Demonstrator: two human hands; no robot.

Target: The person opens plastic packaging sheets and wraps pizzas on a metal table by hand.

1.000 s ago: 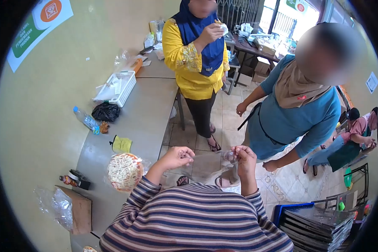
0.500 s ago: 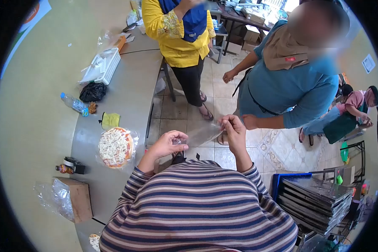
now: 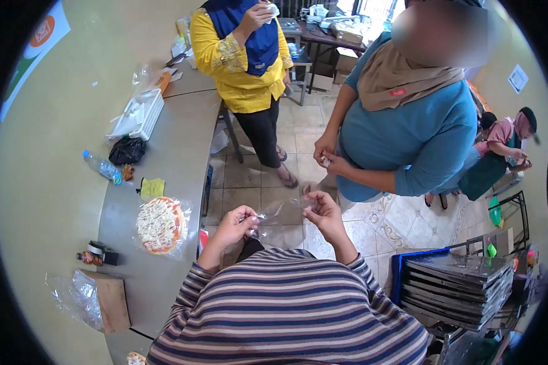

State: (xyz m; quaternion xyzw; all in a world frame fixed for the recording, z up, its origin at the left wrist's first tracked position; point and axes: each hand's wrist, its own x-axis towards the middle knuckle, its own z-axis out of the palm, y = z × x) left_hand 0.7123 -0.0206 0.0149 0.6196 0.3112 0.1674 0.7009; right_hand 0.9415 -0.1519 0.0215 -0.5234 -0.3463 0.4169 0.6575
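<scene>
A clear plastic bag (image 3: pixel 281 220) is stretched between my two hands in front of my striped shirt. My left hand (image 3: pixel 236 226) pinches its left end, fingers closed. On the other side, my right hand (image 3: pixel 326 218) grips the bag's upper right edge between thumb and fingers. To the left on the counter lies a pizza (image 3: pixel 160 225) topped with shredded cheese, on clear plastic. Just behind it is a small yellow-green cloth item (image 3: pixel 153 188).
The grey counter (image 3: pixel 179 140) carries a water bottle (image 3: pixel 101 165), black plastic bag (image 3: pixel 126 150), white basket (image 3: pixel 145 118) and cardboard box (image 3: pixel 111 301). Two people stand ahead, in yellow (image 3: pixel 246 91) and blue (image 3: pixel 414 140). Stacked dark trays (image 3: pixel 456 286) stand at right.
My left hand has closed on the bag's left end, and the bag looks more spread out. The person in blue has brought both hands together. The view has shifted slightly.
</scene>
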